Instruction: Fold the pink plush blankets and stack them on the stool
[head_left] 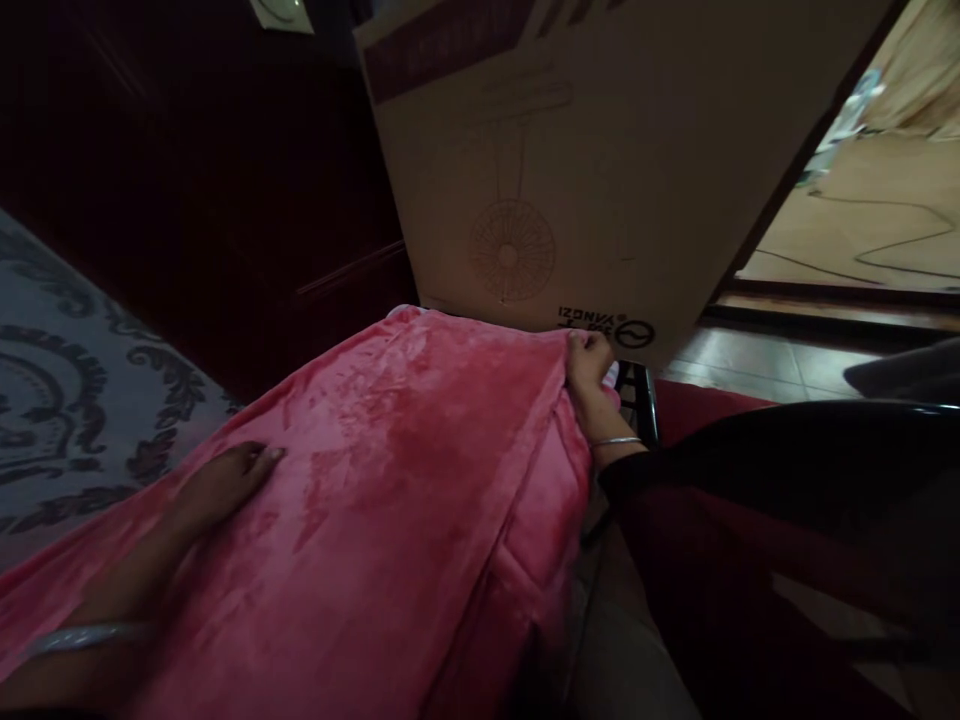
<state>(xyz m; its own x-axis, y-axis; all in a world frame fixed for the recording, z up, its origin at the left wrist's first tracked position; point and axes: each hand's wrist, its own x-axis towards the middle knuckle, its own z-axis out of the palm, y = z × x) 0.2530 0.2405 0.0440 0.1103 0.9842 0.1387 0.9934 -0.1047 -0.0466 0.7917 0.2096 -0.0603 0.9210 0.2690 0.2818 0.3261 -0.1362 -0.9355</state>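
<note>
A pink plush blanket [390,450] lies spread over a long raised surface, its side hanging down on the right. My left hand [229,480] rests on top of the blanket near its left edge, fingers stretched out and holding nothing; a bangle circles that wrist. At the far right corner, my right hand [589,365] is closed on the blanket's edge, with a thin bangle above it. What supports the blanket is mostly hidden beneath it.
A tall cardboard box [622,170] with a fan drawing stands right behind the blanket's far end. A dark red wooden panel [300,180] rises at the left, beside patterned wall covering [82,400]. Cables [892,205] lie on the floor beyond the doorway.
</note>
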